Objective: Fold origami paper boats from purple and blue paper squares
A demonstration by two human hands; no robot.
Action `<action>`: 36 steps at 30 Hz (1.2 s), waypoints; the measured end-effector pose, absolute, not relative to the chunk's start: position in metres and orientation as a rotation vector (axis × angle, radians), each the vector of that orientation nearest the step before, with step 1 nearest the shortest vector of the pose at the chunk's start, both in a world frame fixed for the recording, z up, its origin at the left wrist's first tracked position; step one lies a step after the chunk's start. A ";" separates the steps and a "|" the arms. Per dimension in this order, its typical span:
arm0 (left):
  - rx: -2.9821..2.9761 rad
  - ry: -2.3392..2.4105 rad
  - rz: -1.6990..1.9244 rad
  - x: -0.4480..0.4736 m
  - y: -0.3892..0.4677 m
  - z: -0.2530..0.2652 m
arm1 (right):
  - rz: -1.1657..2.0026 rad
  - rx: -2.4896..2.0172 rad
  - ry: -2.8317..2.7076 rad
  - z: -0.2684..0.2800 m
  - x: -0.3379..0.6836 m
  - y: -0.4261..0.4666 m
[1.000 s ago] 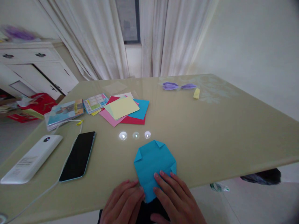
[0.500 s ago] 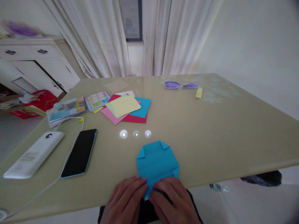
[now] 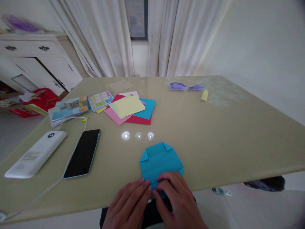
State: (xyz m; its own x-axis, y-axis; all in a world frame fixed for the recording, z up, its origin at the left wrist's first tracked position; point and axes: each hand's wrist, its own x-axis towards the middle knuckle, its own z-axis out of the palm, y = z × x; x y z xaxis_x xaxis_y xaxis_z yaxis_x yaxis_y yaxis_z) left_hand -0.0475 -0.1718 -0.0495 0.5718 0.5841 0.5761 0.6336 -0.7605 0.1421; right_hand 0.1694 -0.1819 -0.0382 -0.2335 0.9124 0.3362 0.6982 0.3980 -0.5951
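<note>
A blue sheet of origami paper lies at the table's near edge, its two far corners folded inward and crease lines running across it. My left hand has its fingers together, tips pressing the paper's near-left edge. My right hand is bent over the near-right part, with thumb and forefinger pinching at the near edge close to the left fingertips. The right-hand corner and most of the near edge are hidden under the fingers.
Loose coloured paper lies farther back, beside booklets. A black phone, a white power bank and a cable are at left. Purple folded paper and a small yellow piece lie at the far right.
My right hand has shifted slightly up over the paper, its fingers more bent and raised. My left hand stays almost in place. The camera view has shifted a little.
</note>
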 end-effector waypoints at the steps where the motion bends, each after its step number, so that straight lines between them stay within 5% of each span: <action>1: -2.707 -1.059 -0.948 -0.047 -0.172 -0.049 | 0.434 -1.382 -2.005 -0.037 0.170 -0.181; 36: -2.584 -1.132 -0.984 -0.038 -0.181 -0.058 | 0.514 -1.489 -1.977 -0.027 0.171 -0.170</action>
State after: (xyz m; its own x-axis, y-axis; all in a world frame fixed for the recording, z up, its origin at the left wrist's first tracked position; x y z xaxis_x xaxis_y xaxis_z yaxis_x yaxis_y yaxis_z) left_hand -0.0384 -0.1807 -0.0580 0.4987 0.6012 0.6244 0.7019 -0.7028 0.1160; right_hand 0.1715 -0.1698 -0.0267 -0.1868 0.9545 0.2325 0.7204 0.2940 -0.6281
